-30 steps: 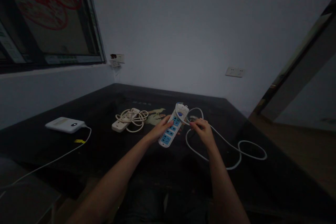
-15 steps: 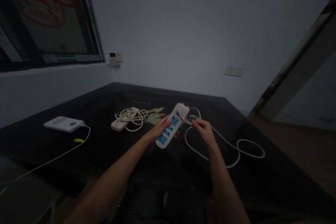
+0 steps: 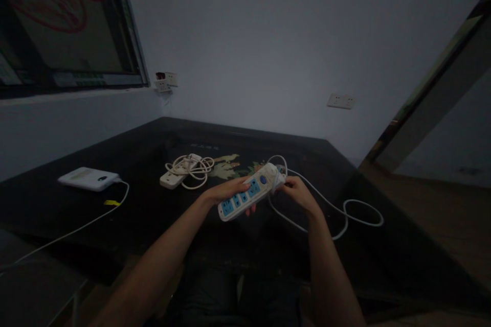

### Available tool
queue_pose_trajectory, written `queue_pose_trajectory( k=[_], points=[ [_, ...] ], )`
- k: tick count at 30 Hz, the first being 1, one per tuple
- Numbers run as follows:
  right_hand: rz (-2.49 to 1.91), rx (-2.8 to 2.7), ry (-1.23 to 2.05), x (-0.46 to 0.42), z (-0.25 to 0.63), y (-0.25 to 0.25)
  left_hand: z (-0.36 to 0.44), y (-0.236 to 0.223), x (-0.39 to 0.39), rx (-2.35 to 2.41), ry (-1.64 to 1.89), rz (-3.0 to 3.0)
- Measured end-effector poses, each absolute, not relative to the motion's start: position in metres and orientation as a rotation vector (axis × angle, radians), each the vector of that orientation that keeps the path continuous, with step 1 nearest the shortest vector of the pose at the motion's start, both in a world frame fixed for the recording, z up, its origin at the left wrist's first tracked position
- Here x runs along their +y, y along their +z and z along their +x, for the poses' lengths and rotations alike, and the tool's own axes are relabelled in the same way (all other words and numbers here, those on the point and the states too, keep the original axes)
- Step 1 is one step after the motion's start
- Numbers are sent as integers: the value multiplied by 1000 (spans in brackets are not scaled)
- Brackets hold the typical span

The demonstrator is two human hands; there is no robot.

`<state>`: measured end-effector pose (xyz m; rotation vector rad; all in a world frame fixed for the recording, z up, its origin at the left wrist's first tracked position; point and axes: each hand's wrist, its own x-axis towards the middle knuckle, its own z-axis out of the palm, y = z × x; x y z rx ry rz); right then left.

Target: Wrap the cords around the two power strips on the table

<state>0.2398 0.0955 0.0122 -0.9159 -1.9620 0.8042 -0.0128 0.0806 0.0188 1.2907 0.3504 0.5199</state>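
A white power strip point(image 3: 259, 192) with blue sockets and a dark blue switch is held tilted above the black table, its far end up to the right. My left hand point(image 3: 228, 189) grips it, thumb across the sockets and fingertips showing below the near side. At the strip's far end my right hand point(image 3: 298, 192) is closed, fingers pinched on the white power cord, part of which loops over that end. Exactly which part of the cord is between the fingers is hidden. The rest of the power cord point(image 3: 345, 214) trails in a loop on the table to the right.
On the black table point(image 3: 153, 245), left of my hands, lies a second power strip point(image 3: 171, 180) with its cord coiled over it. A white box-shaped device point(image 3: 85, 178) with a cable is farther left, beside a yellow tag point(image 3: 111, 203). Wall sockets point(image 3: 340, 101) are behind the table.
The strip has turned to lie flatter, its far end swinging right and down towards my right hand. My right hand now sits right against that end.
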Motion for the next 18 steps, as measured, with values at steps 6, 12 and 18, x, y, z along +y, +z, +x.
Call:
queue_pose_trajectory(
  k=[6,12,18],
  points=[
    [-896,-1960,847,95,237,14,-11,20,79,318,476,1269],
    [-862,-1979,929,90,230,19,-11,17,77,333,421,1250],
    [-850,-1959,958,83,225,25,-8,17,73,295,408,1203]
  ],
)
